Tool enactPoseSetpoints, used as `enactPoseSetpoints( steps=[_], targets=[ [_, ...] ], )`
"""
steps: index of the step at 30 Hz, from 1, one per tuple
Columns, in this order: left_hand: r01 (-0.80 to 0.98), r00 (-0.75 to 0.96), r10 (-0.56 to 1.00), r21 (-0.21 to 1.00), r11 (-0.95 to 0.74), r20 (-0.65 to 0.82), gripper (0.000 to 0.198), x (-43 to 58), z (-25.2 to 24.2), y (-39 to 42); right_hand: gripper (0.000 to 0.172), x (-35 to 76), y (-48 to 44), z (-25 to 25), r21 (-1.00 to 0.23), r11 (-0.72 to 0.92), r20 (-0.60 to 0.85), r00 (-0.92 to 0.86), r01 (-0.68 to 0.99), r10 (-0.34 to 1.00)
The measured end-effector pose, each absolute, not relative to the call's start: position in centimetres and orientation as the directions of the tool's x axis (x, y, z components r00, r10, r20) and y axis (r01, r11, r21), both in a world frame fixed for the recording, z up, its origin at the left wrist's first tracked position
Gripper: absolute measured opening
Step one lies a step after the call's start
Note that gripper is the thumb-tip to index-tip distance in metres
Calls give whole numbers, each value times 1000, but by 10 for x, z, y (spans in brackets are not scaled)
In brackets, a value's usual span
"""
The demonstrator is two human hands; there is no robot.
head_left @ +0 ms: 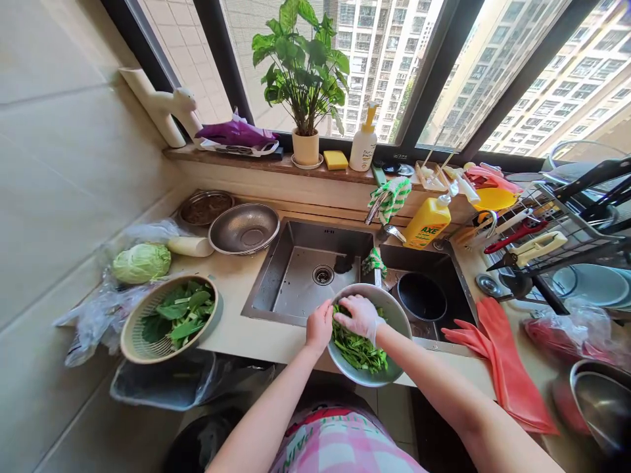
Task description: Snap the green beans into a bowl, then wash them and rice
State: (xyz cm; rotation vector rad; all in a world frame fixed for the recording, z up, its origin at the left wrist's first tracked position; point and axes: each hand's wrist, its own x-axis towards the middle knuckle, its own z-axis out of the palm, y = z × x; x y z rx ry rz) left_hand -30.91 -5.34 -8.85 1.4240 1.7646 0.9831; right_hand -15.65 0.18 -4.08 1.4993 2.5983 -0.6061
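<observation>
A grey-green bowl (403, 320) of cut green vegetables (362, 358) sits at the front edge of the counter, before the sink. My left hand (320, 324) grips the bowl's left rim, with the fingers closed on it. In a thin clear glove, my right hand (361, 316) is inside the bowl. Its thumb and fingers curve around some of the greens near the left side; the fingertips are partly hidden among them.
A steel sink (296, 282) lies behind the bowl, with a black pot (422, 297) in its right basin. A colander (217, 315) of leaves, a steel strainer (245, 230) and a cabbage (142, 263) stand left. Red rubber gloves (503, 355) lie right, near a dish rack (566, 217).
</observation>
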Motion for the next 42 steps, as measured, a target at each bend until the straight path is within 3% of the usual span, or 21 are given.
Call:
enactPoseSetpoints(
  steps=[4,7,12,18,21,24,26,28,31,34,38,42],
  targets=[
    [585,-145,989,804,104,-23,30,-303,-81,-53,49,-155,-29,-51,-265,686,-268,-736,677,622],
    [607,-112,994,791,83,-19,29,-301,-79,-52,47,-133,-54,-52,-249,772,-295,-805,585,515],
    [586,-110,994,808,60,6,30,-298,-86,-51,29,-129,-60,-70,-136,765,-361,-750,630,554],
    [551,-114,993,833,39,29,28,-299,-85,-43,24,-157,-46,-89,-143,603,-383,-606,785,697],
    [551,-143,989,827,112,-39,29,-300,-85,-57,29,-150,-42,-79,-188,464,-398,-499,866,770],
    [540,-188,980,827,153,-59,32,-299,-92,-80,49,-137,-36,-59,-227,390,-356,-449,892,820],
    [540,-199,979,830,141,-37,31,-296,-96,-87,54,-135,-31,-48,-229,458,-253,-507,859,824],
    [553,-216,976,821,143,-25,31,-292,-98,-86,45,-141,-26,-43,-227,606,-177,-645,762,744],
    [576,-228,974,804,147,-14,31,-289,-95,-75,40,-151,-24,-47,-220,748,-225,-779,626,586],
    [585,-207,978,803,117,8,31,-290,-91,-65,49,-141,-34,-51,-204,748,-325,-765,631,557],
    [573,-211,977,811,116,10,30,-290,-89,-62,61,-112,-61,-51,-240,772,-311,-800,589,514],
    [562,-165,986,821,98,-4,30,-284,-88,-61,47,-115,-73,-64,-150,726,-346,-724,671,597]
  ],
)
